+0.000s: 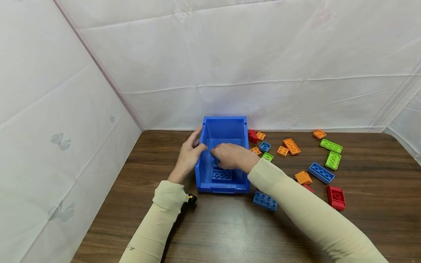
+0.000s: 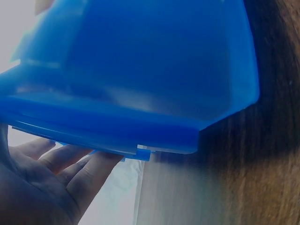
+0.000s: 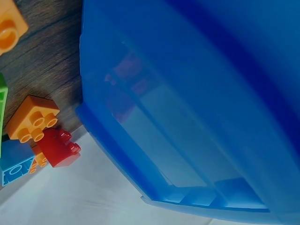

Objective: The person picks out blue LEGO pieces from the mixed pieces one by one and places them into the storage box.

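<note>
A blue plastic storage bin (image 1: pixel 223 189) stands on the table with its low front toward me. My left hand (image 1: pixel 188 155) grips its left wall, thumb over the rim and fingers outside; the left wrist view shows that hand (image 2: pixel 61 183) against the bin (image 2: pixel 150 65). My right hand (image 1: pixel 231 156) reaches down inside, fingers curled round a blue building brick (image 1: pixel 216 163) that they partly hide. Nearer the front, another blue brick (image 1: pixel 222 175) lies on the bin floor. The right wrist view shows the bin's inner wall (image 3: pixel 154 117), but not the hand.
Several loose bricks lie right of the bin, including a red brick (image 1: pixel 252 136), an orange brick (image 1: pixel 291 146), a green brick (image 1: pixel 331 145) and a long blue brick (image 1: pixel 321 172). A blue brick (image 1: pixel 265 201) lies by the right forearm. A white sheet (image 1: pixel 230 98) hangs behind the table.
</note>
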Demonstrator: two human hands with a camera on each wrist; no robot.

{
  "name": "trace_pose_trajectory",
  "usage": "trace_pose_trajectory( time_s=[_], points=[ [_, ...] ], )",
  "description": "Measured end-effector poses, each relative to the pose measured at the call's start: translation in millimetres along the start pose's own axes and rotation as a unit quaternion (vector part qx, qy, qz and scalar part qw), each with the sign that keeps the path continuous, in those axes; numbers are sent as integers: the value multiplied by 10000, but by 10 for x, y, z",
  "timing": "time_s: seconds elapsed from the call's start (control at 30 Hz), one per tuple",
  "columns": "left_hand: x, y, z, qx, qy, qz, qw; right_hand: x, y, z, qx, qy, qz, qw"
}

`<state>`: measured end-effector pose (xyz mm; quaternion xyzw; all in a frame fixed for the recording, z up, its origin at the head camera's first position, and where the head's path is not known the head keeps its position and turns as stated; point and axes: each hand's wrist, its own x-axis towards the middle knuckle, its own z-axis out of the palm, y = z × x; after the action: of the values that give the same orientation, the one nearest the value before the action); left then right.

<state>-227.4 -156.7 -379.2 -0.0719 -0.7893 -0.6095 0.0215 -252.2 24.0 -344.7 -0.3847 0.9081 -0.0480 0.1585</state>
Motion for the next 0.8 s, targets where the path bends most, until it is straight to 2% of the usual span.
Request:
trace_pose_trajectory(
  time_s=[0.3, 0.8],
  points=[
    [-15, 28, -6, 16, 36, -15, 10000, 6, -2, 1, -31, -55, 19, 10000],
    [3, -11, 4, 40, 23, -25, 10000, 12, -13, 12, 45, -179, 191, 9996]
  ],
)
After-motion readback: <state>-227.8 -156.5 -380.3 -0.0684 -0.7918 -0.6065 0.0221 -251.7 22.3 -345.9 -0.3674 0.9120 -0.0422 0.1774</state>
